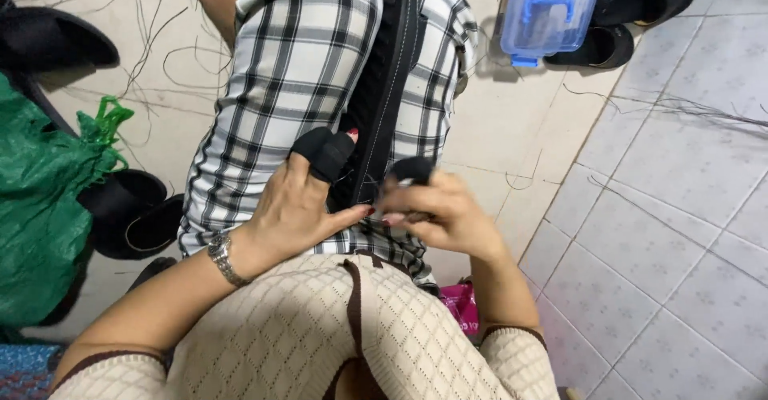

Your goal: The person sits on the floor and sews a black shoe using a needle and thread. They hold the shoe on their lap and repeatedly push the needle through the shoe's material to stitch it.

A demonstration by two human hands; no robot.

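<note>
A long black leather strap [390,72] with white stitching lies along my lap, over black-and-white checked trousers [296,56]. My left hand [300,200] rests on the strap's near end, two fingers wearing black fabric guards, thumb stretched toward the right hand. My right hand [436,208] is closed beside the strap, one finger in a black guard, pinching something small that I cannot make out; a thin thread seems to run from the strap. A metal watch [222,258] sits on my left wrist.
A green plastic bag [40,200] and black shoe pieces [132,212] lie on the left. A blue-lidded clear box [548,16] and black shoes [640,8] sit at the top right. Loose dark threads are scattered over the tiled floor [680,208]. A pink packet [462,304] lies by my right arm.
</note>
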